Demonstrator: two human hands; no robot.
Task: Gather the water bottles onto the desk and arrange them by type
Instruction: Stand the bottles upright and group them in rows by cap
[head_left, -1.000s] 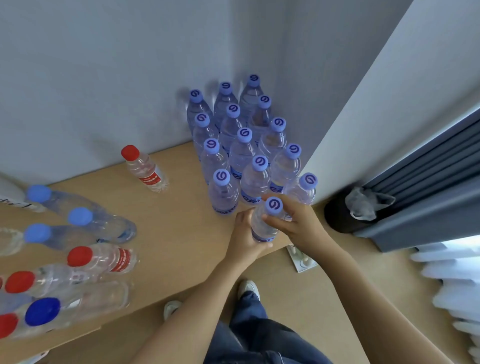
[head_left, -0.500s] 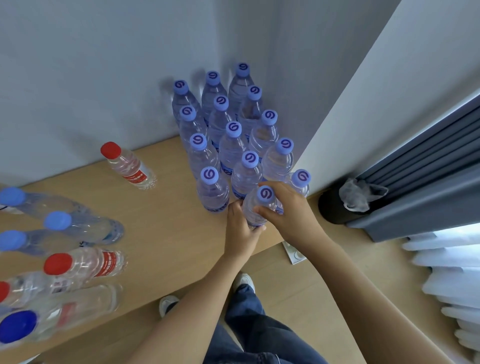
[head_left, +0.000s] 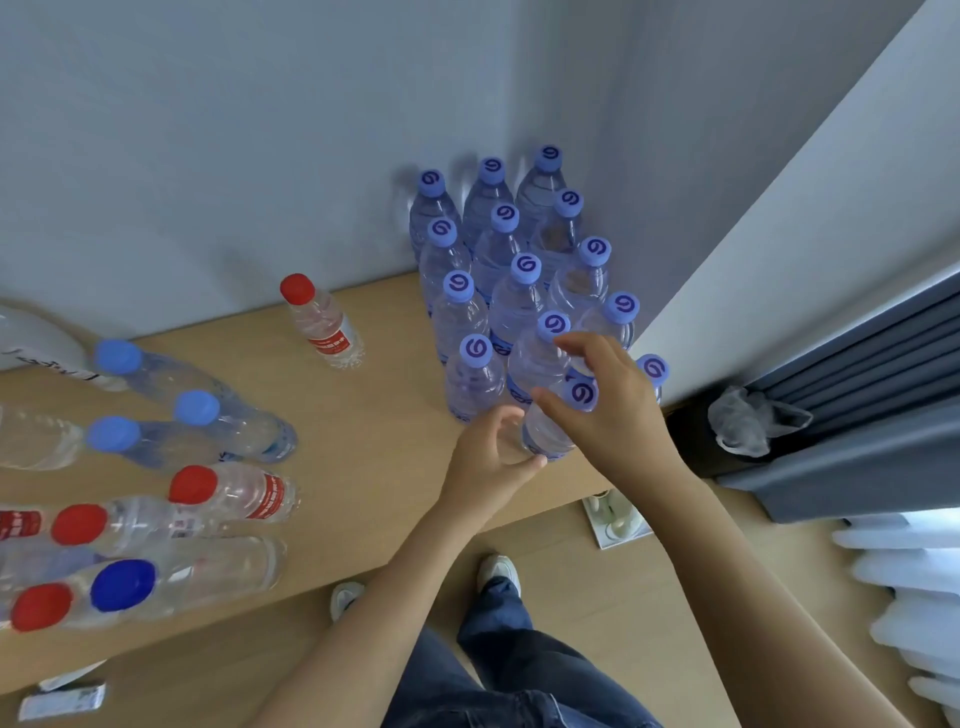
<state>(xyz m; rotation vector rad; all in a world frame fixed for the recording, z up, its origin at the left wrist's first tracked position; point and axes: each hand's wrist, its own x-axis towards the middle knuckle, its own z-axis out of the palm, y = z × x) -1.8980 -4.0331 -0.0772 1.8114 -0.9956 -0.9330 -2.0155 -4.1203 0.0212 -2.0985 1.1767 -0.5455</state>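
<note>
Left hand (head_left: 493, 447) fingers curled round purple-capped bottle (head_left: 550, 431); right hand (head_left: 602, 400) fingers loosely spread, touching its cap.

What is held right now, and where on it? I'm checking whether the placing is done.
The left hand curls around the lower body of the front purple-capped bottle; the right hand rests near its cap.
</note>
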